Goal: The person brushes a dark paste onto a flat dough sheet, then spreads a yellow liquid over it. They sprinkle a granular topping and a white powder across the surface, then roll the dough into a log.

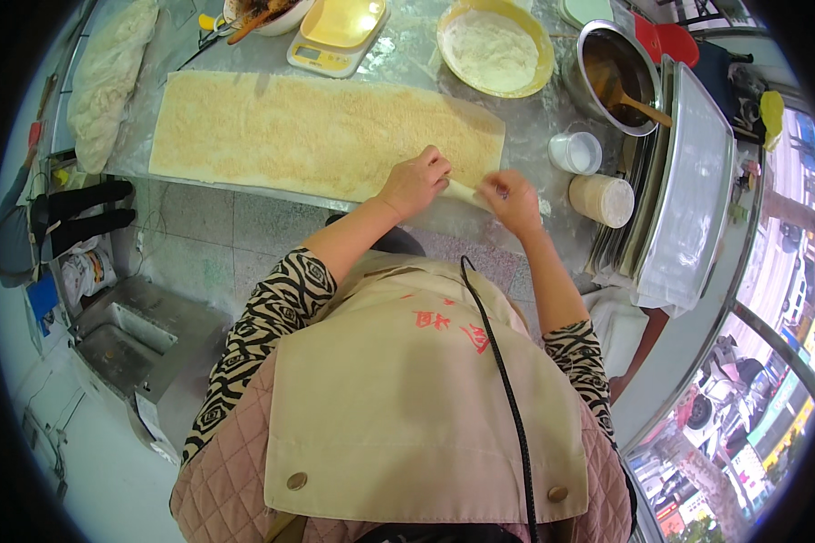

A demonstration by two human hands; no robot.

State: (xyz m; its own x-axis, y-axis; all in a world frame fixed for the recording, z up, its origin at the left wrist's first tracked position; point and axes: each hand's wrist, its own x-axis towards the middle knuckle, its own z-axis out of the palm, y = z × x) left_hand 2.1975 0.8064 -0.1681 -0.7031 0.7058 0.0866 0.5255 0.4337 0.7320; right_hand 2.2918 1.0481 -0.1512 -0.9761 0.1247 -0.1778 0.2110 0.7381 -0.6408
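A long flat sheet of dough (308,131), spread with a pale brown crumbly layer, lies along the near side of the table. At the near edge of its right end, my left hand (415,184) is closed with its fingertips on the dough. My right hand (514,203) pinches the dough's near right corner, its fingers curled and slightly blurred. Between the two hands a short strip of the edge is lifted and folded over. My fingers hide part of this fold.
Behind the sheet stand a yellow kitchen scale (328,56) and a yellow bowl of flour (536,71). To the right are a steel bowl (645,116) with a wooden spoon, two jars (601,201) and stacked baking trays (697,181). Plastic-covered dough (109,81) lies far left.
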